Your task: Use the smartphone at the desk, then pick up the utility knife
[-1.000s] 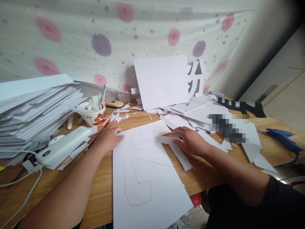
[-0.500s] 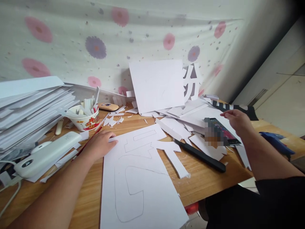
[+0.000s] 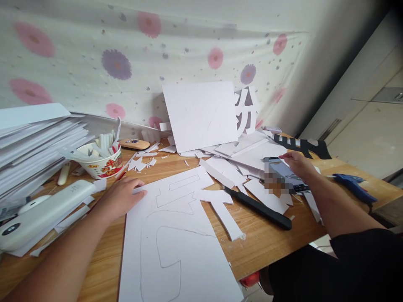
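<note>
I see one board [image 3: 170, 247] across the near edge of the table [image 3: 260, 249], long axis toward the back edge. The left hand [image 3: 123, 196], loosely open, rests at its far-left corner; the right hand [image 3: 300, 166] touches one phone [image 3: 288, 171], whether gripping I cannot tell. One black tool [image 3: 262, 212] lies between.

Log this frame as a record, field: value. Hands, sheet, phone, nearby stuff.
left hand: at the left edge of the sheet
right hand: at the phone, grip unclear
sheet: flat, pencil outlines
phone: screen lit, partly pixelated
between sheet and phone: black handle, unheld
right side: blue glue gun
left side: tub, power bank
</note>
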Action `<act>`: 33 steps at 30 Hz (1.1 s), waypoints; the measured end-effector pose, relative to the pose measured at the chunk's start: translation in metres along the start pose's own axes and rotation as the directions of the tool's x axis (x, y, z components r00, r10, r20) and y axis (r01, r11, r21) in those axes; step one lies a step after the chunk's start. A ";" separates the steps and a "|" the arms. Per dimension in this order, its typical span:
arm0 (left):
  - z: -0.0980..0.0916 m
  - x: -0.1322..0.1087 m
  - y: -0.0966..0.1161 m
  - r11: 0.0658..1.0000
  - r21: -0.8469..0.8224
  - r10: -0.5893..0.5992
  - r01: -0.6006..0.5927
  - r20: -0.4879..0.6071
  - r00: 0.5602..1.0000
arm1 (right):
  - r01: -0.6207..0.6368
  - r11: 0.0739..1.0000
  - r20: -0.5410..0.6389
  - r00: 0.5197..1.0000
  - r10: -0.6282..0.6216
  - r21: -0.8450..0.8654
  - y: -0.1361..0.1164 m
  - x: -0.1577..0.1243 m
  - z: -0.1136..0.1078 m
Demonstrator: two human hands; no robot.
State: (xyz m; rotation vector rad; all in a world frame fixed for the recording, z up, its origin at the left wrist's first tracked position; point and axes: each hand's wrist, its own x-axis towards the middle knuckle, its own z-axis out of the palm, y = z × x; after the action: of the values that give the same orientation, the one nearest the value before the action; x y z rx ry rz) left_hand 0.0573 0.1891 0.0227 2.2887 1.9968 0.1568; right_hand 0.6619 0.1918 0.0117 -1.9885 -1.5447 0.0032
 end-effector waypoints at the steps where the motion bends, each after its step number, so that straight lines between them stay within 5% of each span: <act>1: 0.000 0.000 0.000 1.000 -0.003 0.002 -0.002 0.004 1.000 | -0.022 1.000 0.013 1.000 0.023 -0.002 0.000 0.000 0.001; 12: 0.006 0.003 -0.012 0.999 -0.017 0.044 -0.044 0.002 0.999 | -0.211 0.974 0.157 0.962 0.222 -0.084 0.011 -0.006 -0.003; 24: 0.021 0.011 -0.035 0.996 0.083 -0.041 0.037 0.036 0.999 | -0.013 0.923 0.209 0.973 0.101 -0.386 -0.012 -0.018 0.011; 33: 0.026 0.015 -0.041 0.998 0.054 -0.033 0.032 0.009 0.999 | -0.044 0.902 0.205 0.968 0.144 -0.429 -0.025 -0.019 0.005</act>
State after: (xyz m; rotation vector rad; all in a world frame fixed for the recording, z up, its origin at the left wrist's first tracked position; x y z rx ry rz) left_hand 0.0228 0.2089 -0.0085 2.2826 2.0567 0.0908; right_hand 0.6322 0.1805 0.0124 -2.4789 -1.7029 -0.0673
